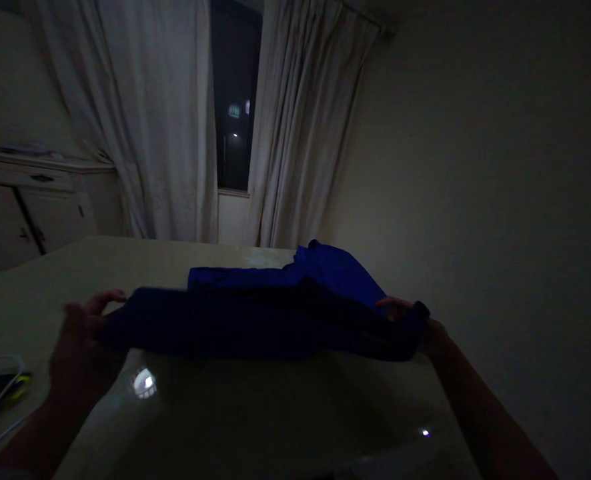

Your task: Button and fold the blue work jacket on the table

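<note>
A dark blue garment (215, 323) stretches between my two hands above the glossy table, its near edge slightly lifted. Its exact kind is hard to make out in the dim light. A brighter blue part (340, 263) of the cloth lies behind, bunched up toward the right. My left hand (83, 343) is closed on the left end, thumb and fingers around the cloth. At the other end my right hand (400, 310) grips the fabric, its fingers partly covered by it.
The pale shiny table (215, 413) reflects a lamp. White cables (5, 360) and a black-and-yellow object (13, 390) lie at the left edge. Behind are curtains (160, 120), a dark window and a white cabinet (50, 207); a wall (475, 167) rises close on the right.
</note>
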Motion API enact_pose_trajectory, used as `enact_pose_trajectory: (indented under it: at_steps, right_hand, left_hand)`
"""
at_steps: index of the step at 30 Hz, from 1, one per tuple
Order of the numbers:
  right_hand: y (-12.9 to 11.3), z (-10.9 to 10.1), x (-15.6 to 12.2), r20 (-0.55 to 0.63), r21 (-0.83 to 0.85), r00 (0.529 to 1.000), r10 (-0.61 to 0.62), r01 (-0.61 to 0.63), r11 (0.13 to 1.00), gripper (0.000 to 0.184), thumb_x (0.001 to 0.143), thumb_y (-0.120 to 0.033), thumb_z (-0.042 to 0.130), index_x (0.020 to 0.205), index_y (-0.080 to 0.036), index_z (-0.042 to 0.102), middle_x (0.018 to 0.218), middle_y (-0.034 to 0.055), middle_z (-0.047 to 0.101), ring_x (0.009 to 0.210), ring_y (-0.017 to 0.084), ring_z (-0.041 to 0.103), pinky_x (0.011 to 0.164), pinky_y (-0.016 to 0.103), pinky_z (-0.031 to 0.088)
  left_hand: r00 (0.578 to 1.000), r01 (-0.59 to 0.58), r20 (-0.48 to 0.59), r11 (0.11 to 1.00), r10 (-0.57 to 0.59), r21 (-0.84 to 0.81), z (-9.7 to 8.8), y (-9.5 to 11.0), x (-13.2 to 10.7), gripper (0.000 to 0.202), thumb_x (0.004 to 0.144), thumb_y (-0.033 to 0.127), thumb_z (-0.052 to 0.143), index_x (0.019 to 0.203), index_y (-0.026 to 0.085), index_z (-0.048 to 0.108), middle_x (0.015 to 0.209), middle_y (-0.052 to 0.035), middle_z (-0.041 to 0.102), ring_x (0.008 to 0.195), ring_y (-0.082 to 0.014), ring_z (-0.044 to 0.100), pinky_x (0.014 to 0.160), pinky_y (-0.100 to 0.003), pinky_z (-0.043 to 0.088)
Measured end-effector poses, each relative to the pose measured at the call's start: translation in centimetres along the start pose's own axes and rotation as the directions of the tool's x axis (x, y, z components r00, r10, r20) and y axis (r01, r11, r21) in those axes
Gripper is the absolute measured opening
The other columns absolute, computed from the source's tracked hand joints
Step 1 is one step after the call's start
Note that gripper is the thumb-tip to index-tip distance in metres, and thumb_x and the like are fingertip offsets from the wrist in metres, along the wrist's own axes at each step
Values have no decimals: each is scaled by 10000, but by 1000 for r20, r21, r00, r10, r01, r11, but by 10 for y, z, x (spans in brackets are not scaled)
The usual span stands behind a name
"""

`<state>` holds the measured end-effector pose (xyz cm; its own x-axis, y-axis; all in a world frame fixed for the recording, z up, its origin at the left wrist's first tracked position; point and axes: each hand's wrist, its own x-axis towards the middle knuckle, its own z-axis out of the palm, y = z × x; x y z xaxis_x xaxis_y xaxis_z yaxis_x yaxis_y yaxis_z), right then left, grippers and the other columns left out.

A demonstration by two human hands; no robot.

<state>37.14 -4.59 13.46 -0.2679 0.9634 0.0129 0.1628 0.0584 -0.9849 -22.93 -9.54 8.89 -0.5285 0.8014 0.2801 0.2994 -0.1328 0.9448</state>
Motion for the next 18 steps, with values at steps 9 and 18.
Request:
enact_pose_trajectory:
  at_steps: [9, 18]
  right_hand:
    - [-20, 40, 19, 224, -205, 973, 56, -9, 979, 598, 826, -649, 764, 1220, -201, 723, 1195, 128, 757, 1075, 286, 731, 1004, 465, 546]
    - [48, 223, 164, 210, -828, 952, -223, 294, 477, 503, 893, -462, 793, 1299, -188, 678, 1382, 165, 630, 1284, 340, 583, 1093, 468, 454]
  left_hand:
    - [947, -16, 322, 996, -12, 84, -21, 16, -13, 502, 759, 777, 643, 822, 281, 679, 649, 21, 660, 757, -242, 609, 795, -380, 544]
    - [751, -451, 660, 725, -5, 520, 153, -22, -14, 194, 937, 275, 501, 968, 231, 687, 1044, -97, 779, 1002, -278, 727, 869, -362, 512]
